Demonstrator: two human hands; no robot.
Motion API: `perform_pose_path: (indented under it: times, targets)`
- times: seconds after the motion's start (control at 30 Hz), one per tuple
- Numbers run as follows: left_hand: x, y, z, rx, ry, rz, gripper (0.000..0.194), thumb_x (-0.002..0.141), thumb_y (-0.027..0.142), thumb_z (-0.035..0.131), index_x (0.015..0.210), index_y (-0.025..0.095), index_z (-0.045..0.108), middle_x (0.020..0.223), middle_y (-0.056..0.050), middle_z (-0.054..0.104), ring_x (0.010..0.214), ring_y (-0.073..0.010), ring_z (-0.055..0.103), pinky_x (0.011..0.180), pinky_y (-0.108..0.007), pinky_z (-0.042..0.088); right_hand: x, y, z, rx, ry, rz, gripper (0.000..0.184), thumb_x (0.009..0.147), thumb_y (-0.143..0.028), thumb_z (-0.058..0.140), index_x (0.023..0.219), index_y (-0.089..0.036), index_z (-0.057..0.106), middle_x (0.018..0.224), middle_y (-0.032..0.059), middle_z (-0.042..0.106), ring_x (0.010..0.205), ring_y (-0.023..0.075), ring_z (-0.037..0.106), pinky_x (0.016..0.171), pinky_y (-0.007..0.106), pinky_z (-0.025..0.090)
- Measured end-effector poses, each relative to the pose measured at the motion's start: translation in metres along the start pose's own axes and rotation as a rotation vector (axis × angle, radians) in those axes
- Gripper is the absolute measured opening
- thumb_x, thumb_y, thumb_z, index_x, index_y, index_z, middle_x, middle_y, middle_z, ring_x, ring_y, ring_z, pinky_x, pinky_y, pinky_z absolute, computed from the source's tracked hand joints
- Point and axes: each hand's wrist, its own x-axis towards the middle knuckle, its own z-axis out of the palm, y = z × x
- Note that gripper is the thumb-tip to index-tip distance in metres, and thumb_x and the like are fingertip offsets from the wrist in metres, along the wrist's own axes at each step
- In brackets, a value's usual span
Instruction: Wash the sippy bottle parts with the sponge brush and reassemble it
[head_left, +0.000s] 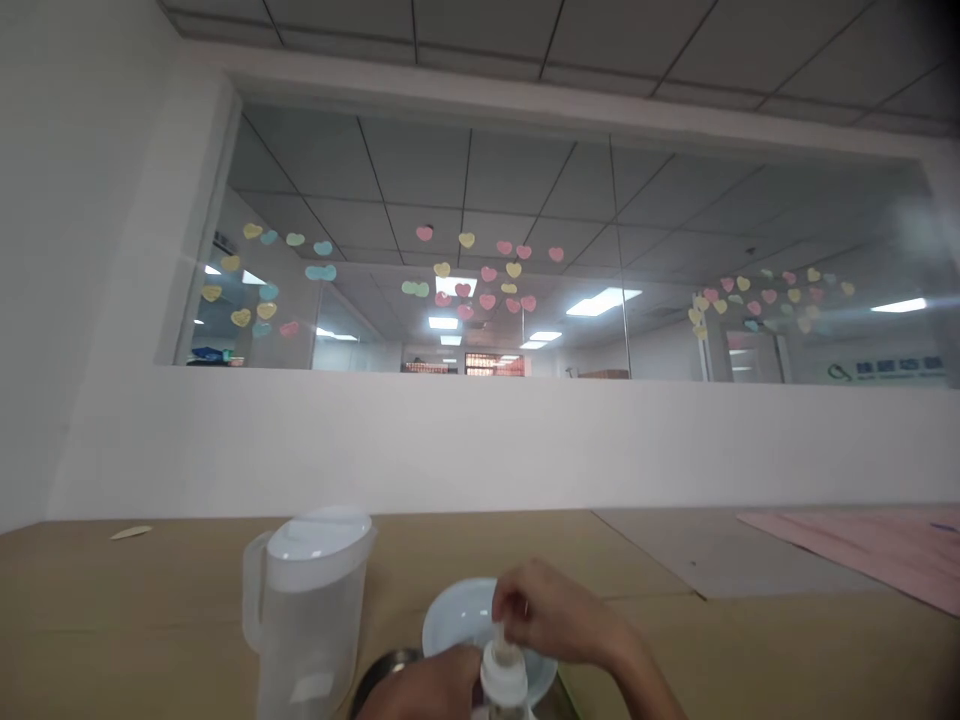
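Note:
At the bottom of the view stands what looks like a baby bottle (505, 676), with a white collar and a pale narrow tip. My left hand (431, 688) is closed against the left side of the bottle, its fingers mostly hidden and cut off by the frame. From the right, my right hand (551, 612) reaches over with bent fingers and pinches the tip above the collar. Behind the bottle and partly covered by both hands is a white bowl (457, 603). A dark metal rim (390, 665) shows beside my left hand.
A translucent lidded pitcher (311, 610) stands to the left on the brown-covered table (187, 610). Near the far left edge lies a small pale flat piece (131, 532). Pink cloth (877, 545) covers the far right. A white wall (480, 440) with a window rises behind.

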Motion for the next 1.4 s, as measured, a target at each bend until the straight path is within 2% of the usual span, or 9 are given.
perform_pose_path:
  times: [0.17,0.33,0.47,0.57,0.77,0.93,1.2,1.3,1.4]
  targets:
    - [0.004,0.017,-0.007,0.009,-0.143,0.020,0.049,0.048,0.040,0.073,0.089,0.018,0.058,0.082,0.002,0.058,0.071,-0.0129,0.050,0.061,-0.020,0.041,-0.006,0.000,-0.017,0.139,0.177,-0.017,0.021,0.067,-0.013,0.047,0.081,-0.014,0.064,0.075,0.0039,0.065,0.067,0.0119,0.057,0.060,0.020,0.041]
    - [0.002,0.028,-0.009,0.115,-0.116,0.023,0.051,0.049,0.038,0.072,0.093,0.019,0.056,0.093,0.000,0.057,0.082,-0.0163,0.051,0.069,-0.023,0.040,-0.008,0.000,-0.028,0.200,0.413,0.036,0.021,0.069,-0.016,0.049,0.083,-0.015,0.064,0.076,0.0032,0.064,0.069,0.0125,0.057,0.066,0.023,0.044]
    - [-0.004,0.040,-0.020,0.077,-0.108,-0.015,0.075,0.046,0.038,0.074,0.114,0.021,0.046,0.101,-0.002,0.056,0.085,-0.0185,0.053,0.071,-0.025,0.042,-0.007,-0.002,-0.032,0.249,0.527,0.061,0.019,0.069,-0.019,0.049,0.082,-0.016,0.064,0.075,0.0019,0.063,0.067,0.0118,0.056,0.063,0.023,0.045]
    - [-0.004,0.054,-0.033,0.011,0.036,-0.027,0.079,0.048,0.043,0.073,0.118,0.020,0.044,0.105,-0.004,0.056,0.089,-0.0194,0.053,0.074,-0.027,0.043,-0.005,-0.004,-0.030,0.289,0.618,0.043,0.018,0.070,-0.021,0.049,0.081,-0.016,0.063,0.075,0.0015,0.063,0.066,0.0110,0.056,0.062,0.022,0.045]
    - [0.016,0.068,-0.039,-0.202,0.565,0.124,0.035,0.081,0.041,0.041,0.091,0.015,0.061,0.089,-0.004,0.065,0.082,-0.0166,0.056,0.073,-0.026,0.042,0.001,0.000,-0.026,0.361,0.714,0.016,0.019,0.069,-0.022,0.049,0.082,-0.016,0.062,0.075,0.0013,0.062,0.065,0.0107,0.057,0.060,0.022,0.046]
    - [0.029,0.039,-0.029,-0.022,0.613,0.083,0.035,0.082,0.037,0.038,0.073,0.016,0.063,0.076,-0.002,0.067,0.071,-0.0145,0.057,0.067,-0.023,0.038,-0.004,0.018,-0.041,0.434,0.915,0.161,0.023,0.066,-0.026,0.050,0.083,-0.014,0.060,0.074,0.0025,0.060,0.062,0.0118,0.056,0.057,0.024,0.048]
    - [0.043,-0.006,-0.001,0.365,0.307,-0.005,0.025,0.078,0.027,0.046,0.064,0.017,0.063,0.067,-0.005,0.064,0.067,-0.0172,0.056,0.064,-0.025,0.035,0.000,0.034,-0.038,0.397,0.780,0.217,0.026,0.065,-0.026,0.049,0.087,-0.015,0.059,0.073,0.0015,0.058,0.060,0.0113,0.055,0.057,0.024,0.047]
    - [0.045,-0.012,0.005,0.354,0.308,-0.036,0.019,0.075,0.025,0.050,0.080,0.018,0.067,0.080,-0.007,0.066,0.078,-0.0208,0.057,0.071,-0.029,0.038,0.008,0.034,-0.027,0.329,0.722,0.230,0.031,0.065,-0.024,0.048,0.093,-0.016,0.058,0.072,-0.0006,0.057,0.059,0.0103,0.054,0.056,0.023,0.045]
    - [0.040,-0.008,-0.003,0.326,0.352,-0.066,0.036,0.072,0.028,0.055,0.106,0.017,0.059,0.102,-0.010,0.063,0.093,-0.0226,0.055,0.082,-0.032,0.038,0.013,0.034,-0.020,0.252,0.657,0.238,0.027,0.066,-0.022,0.047,0.089,-0.016,0.060,0.071,-0.0006,0.058,0.061,0.0102,0.054,0.059,0.022,0.043]
